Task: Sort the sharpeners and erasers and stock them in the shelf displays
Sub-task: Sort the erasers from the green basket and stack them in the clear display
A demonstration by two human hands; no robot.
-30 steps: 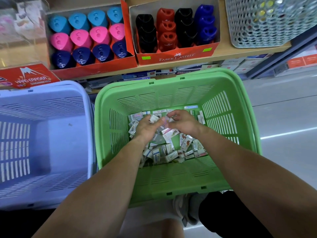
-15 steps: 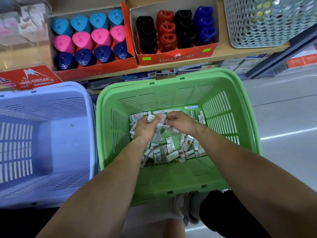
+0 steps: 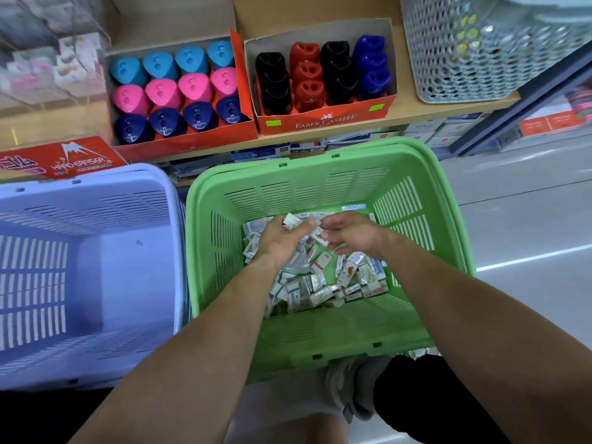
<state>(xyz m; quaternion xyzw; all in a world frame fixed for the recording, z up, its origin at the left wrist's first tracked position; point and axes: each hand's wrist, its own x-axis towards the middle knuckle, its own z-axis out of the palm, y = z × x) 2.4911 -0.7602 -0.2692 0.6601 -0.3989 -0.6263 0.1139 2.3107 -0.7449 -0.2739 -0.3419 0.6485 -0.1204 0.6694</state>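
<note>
Erasers (image 3: 320,283), small wrapped white blocks, lie heaped on the floor of the green slatted plastic basket (image 3: 320,187) at centre frame. Change over the last second: both hands were pressed together on the heap. Now the left hand (image 3: 278,241) has come up a little with a few erasers in its curled fingers, one poking out at its 12 o'clock. The right hand (image 3: 355,233) has parted slightly, at the left hand's 3 o'clock.

Likely meaning: a handful is being gathered, and nothing has gone to the shelf yet.

The right hand's fingers curl over the heap; whether they pinch an eraser cannot be told. Both palms are hidden and the wrapper print is too small to sort by.

The lilac slatted plastic basket (image 3: 96,193) at 9 o'clock is cut off by the frame. The red printed eraser box (image 3: 70,158) at 10 o'clock is also cut off, its contents unseen. The triangular blue, pink and navy sharpeners (image 3: 179,91) at 11 o'clock look fully stocked.
</note>
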